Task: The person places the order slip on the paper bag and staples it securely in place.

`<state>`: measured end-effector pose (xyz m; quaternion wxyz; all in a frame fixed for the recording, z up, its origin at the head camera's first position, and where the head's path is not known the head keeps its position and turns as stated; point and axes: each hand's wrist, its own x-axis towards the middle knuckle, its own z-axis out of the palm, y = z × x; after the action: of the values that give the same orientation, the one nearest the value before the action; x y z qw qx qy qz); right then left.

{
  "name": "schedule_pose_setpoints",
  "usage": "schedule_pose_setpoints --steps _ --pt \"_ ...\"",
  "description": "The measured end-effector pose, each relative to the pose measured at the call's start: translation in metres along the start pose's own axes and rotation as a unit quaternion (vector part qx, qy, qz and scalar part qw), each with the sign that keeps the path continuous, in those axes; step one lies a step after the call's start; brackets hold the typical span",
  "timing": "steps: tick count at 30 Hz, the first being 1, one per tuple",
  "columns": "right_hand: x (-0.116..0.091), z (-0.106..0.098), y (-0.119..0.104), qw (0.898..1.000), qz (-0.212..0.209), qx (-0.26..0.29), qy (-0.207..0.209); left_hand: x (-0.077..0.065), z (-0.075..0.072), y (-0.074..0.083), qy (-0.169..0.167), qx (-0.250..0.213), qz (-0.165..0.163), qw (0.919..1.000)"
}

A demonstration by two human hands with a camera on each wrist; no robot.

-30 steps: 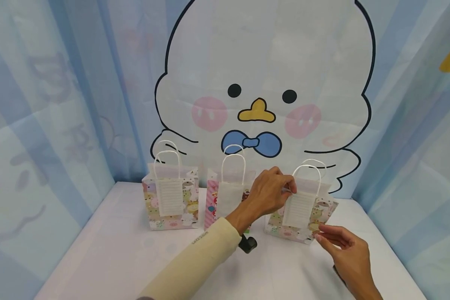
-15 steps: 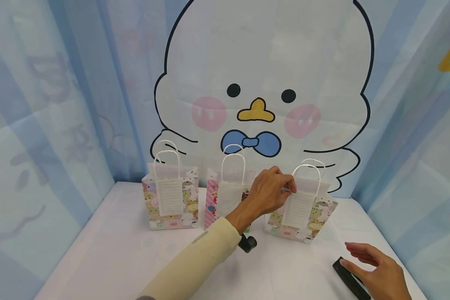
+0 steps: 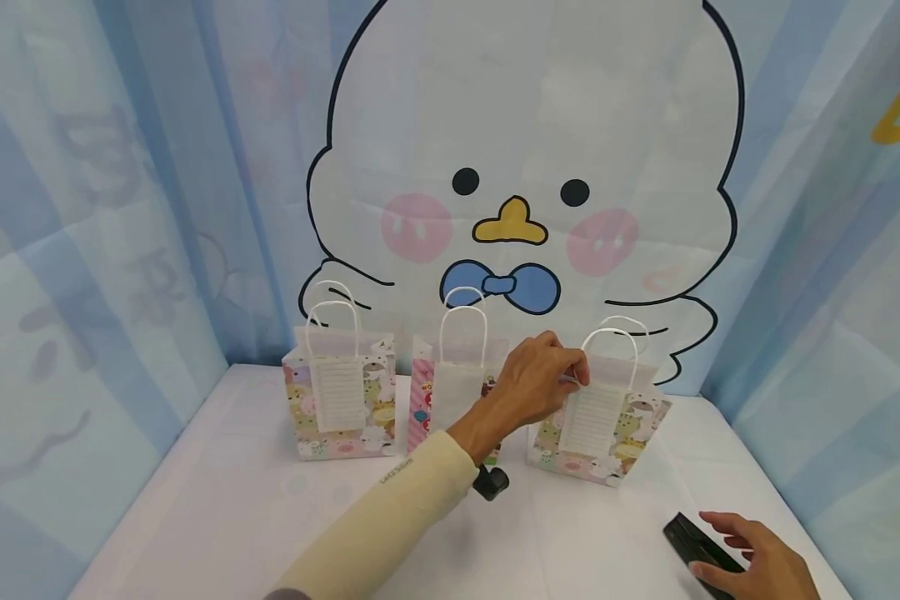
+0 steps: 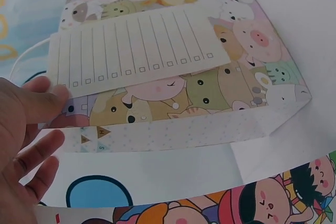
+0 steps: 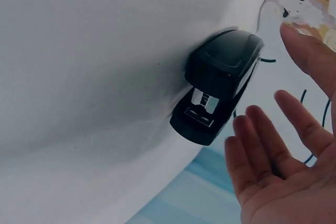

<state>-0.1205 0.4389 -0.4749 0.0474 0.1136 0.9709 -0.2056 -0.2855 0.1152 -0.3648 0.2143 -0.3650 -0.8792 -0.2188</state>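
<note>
My left hand [image 3: 542, 379] pinches the upper left corner of a lined paper slip [image 3: 592, 418] with a column of small checkboxes, against the top of the right-hand paper bag [image 3: 640, 429]. In the left wrist view, the thumb lies over the edge of the slip, which slants across the cartoon-animal print. Down at the front right of the table, my right hand [image 3: 767, 560] hovers beside a black stapler [image 3: 692, 542], thumb and fingers apart on either side of its near end. The right wrist view shows the stapler [image 5: 223, 61] just off the fingertips, nose facing the camera.
A matching animal-print bag [image 3: 382, 417] with its own lined slip [image 3: 339, 396] stands at the left. Between them is a pink-striped bag [image 3: 422, 408] with a blank white slip [image 3: 453, 396], partly behind my left arm. A printed curtain [image 3: 525, 108] closes off the table's back.
My right hand has left the lower corner of the right-hand bag and moved down and right to the stapler. The left hand keeps its pinch on the lined paper slip.
</note>
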Motion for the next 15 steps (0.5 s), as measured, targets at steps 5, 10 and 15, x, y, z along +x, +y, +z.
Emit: schedule_pose_setpoints --steps 5,10,15 --pt "0.0029 0.0038 0.0018 0.999 0.009 -0.022 -0.022 0.0019 -0.0035 -0.0007 -0.01 0.025 0.015 0.9995" --pt "0.0026 0.0072 0.0018 0.999 0.009 -0.037 -0.022 0.0034 -0.0046 0.0015 -0.024 0.034 0.016 0.999" --pt "0.0066 0.0088 0.0073 0.998 0.01 -0.058 -0.035 0.0045 -0.004 0.0031 -0.024 0.044 0.017 0.9986"
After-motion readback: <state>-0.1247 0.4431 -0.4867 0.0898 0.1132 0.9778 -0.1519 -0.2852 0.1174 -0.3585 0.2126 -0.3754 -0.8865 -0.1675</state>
